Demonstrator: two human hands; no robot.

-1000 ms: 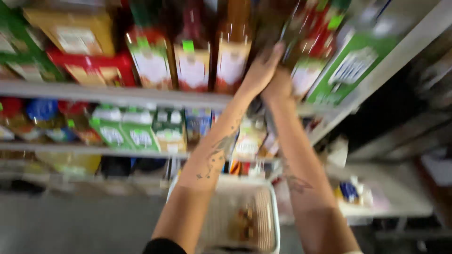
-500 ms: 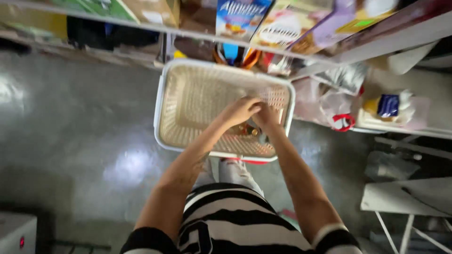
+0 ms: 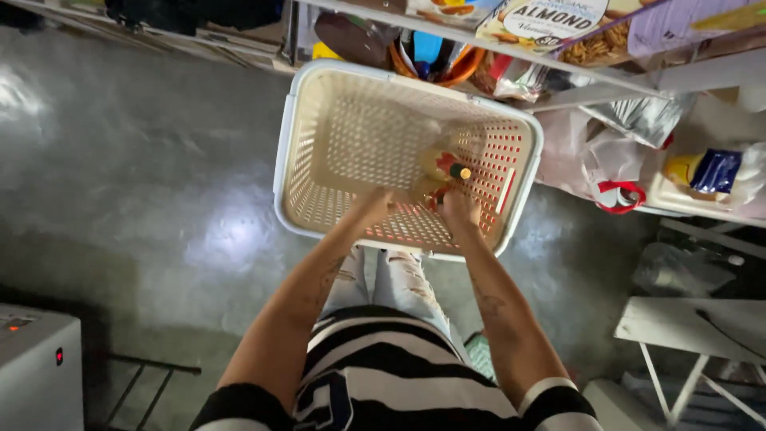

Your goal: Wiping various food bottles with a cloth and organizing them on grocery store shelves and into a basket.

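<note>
A cream plastic basket with perforated walls stands on the floor in front of my legs. Inside it, toward the right, lies a bottle of amber liquid with a dark cap, blurred. Both my hands reach down into the basket at its near wall. My left hand is just left of the bottle and my right hand just below its cap end. A small reddish item shows between the hands. My fingers point away from the camera, so their grip is hidden.
Shelving runs along the top with cartons, bowls and bags. White plastic bags and a yellow-and-blue packet sit on a low shelf at right. A grey appliance stands at lower left, a white frame at lower right. The floor is polished concrete.
One second ago my hands were up at a shelf of bottles. They came down into the basket, and now they have drawn slightly apart with the bottle lying beyond them.
</note>
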